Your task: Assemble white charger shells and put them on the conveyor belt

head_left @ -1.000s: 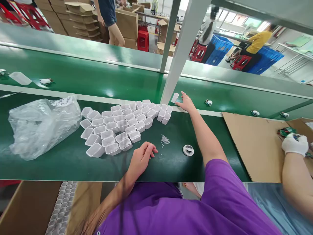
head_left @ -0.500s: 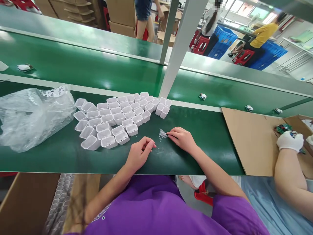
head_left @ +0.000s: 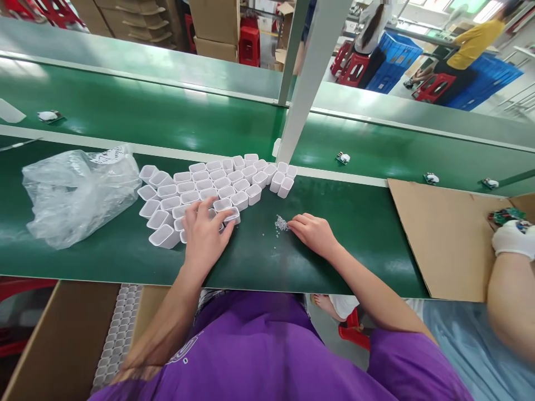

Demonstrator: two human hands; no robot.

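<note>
My left hand (head_left: 205, 234) is over the near right edge of a cluster of small white plastic cups (head_left: 202, 184), fingers apart and curved around a few of them. Its thumb and fingertips are at the rim of a nearby cup (head_left: 233, 215); a firm hold is not visible. My right hand (head_left: 312, 233) rests low on the table, fingers bent and pressed together beside a small pile of clear, tiny pieces (head_left: 281, 224). Whatever its fingertips pinch is too small to make out. A few loose bits lie near the pile.
A clear plastic bag (head_left: 79, 195) lies left of the cups. Flat cardboard (head_left: 443, 239) covers the right side, near a co-worker's gloved hand (head_left: 514, 239). A white post (head_left: 307, 83) rises behind the cups. Small circuit boards (head_left: 343, 158) lie on the green strip beyond.
My left hand has moved left from near the pile onto the cups, and its fingers have spread. My right hand stays at the pile. The view has shifted slightly.
</note>
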